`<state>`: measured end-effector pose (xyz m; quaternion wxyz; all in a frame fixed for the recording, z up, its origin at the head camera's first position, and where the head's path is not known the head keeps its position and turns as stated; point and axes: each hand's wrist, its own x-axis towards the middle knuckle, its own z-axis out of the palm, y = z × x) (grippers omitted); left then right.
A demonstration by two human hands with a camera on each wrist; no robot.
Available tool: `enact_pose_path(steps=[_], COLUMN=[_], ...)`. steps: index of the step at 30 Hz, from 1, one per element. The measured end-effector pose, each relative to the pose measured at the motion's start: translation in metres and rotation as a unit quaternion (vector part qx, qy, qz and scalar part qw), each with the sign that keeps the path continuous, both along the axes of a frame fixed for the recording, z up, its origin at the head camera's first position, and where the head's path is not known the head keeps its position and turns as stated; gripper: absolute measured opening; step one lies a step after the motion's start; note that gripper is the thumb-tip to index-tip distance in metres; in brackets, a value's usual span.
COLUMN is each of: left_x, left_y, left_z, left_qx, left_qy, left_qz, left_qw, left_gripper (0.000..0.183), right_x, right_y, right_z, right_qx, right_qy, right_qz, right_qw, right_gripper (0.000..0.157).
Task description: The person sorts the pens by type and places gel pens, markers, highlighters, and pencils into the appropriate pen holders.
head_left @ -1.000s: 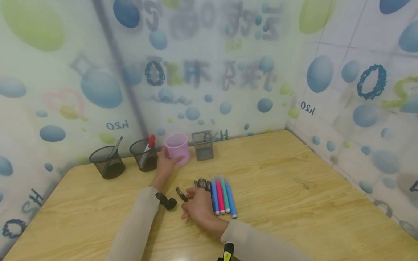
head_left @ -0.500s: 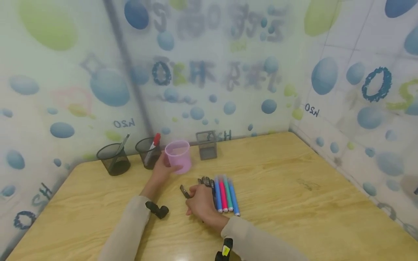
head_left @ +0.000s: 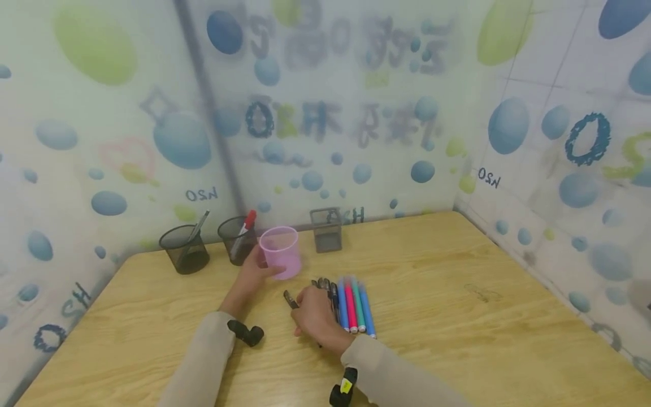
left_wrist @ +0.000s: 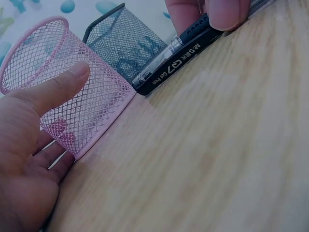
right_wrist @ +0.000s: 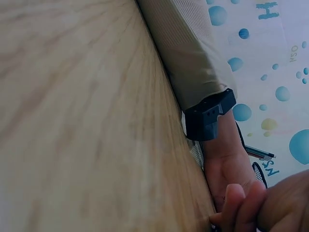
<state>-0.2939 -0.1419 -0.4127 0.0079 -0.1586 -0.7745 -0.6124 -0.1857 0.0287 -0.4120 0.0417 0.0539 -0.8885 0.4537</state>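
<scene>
My left hand [head_left: 250, 277] holds the pink mesh pen cup [head_left: 281, 254] from its left side. In the left wrist view the thumb lies across the cup's mesh wall [left_wrist: 96, 96], with the fingers behind and below. A black gel pen [left_wrist: 181, 60] is pinched in my right hand's fingertips, its end near the cup's base. From the head view, my right hand [head_left: 316, 315] covers most of that pen. Several black pens [head_left: 325, 284] lie just beyond the right hand, partly hidden by it. Beside them is a row of markers [head_left: 354, 305] in blue, pink and green.
Two round black mesh cups stand at the back left, one with a grey pen [head_left: 198, 226], the other with a red-capped marker [head_left: 247, 223]. A square mesh holder [head_left: 326, 229] stands against the wall behind the pink cup. Bare wooden tabletop [head_left: 432, 294] stretches to the right.
The pink cup has been drawn away from the wall, toward me, by my left hand. My right hand's fingers have closed onto the black gel pen. The head view has shifted slightly.
</scene>
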Motion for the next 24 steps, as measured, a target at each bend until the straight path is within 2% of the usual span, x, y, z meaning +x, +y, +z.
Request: enact_pose_path(steps=[4,7,8,11,15,18,22,24], left_x=[0.0,0.0,0.002,0.001,-0.003,-0.012,-0.02,-0.02], left_y=[-0.001,0.0,0.001,0.0,0.001,-0.001,-0.004,-0.005], left_z=[-0.002,-0.002,0.001,0.001,-0.001,-0.008,-0.021,-0.024], left_qx=[-0.002,0.002,0.004,0.012,0.028,0.044,0.033,0.019], left_qy=[-0.006,-0.005,-0.004,0.004,0.016,0.021,0.023,0.022], left_qz=[0.001,0.001,-0.003,-0.01,-0.02,-0.028,-0.019,-0.011], left_qw=[1.0,1.0,1.0,0.9999,0.9993,0.9984,0.999,0.9995], left_gripper=[0.073,0.072,0.072,0.073,0.075,0.077,0.08,0.081], right_x=[-0.003,-0.003,-0.003,-0.002,-0.002,-0.005,-0.01,-0.014], right_y=[0.0,0.0,0.001,0.001,0.003,0.007,0.014,0.019], right_z=[-0.001,-0.001,0.0,0.005,0.016,0.027,0.041,0.049], right_qx=[0.014,0.017,0.016,0.012,-0.008,-0.03,-0.074,-0.112], right_qy=[-0.002,0.001,-0.001,-0.013,-0.029,-0.028,-0.021,-0.017], right_qz=[0.003,0.004,0.005,0.011,0.019,0.019,0.016,0.01], right_qw=[1.0,1.0,1.0,1.0,0.999,0.999,0.997,0.993], right_gripper=[0.01,0.016,0.017,0.017,0.006,0.017,0.016,0.016])
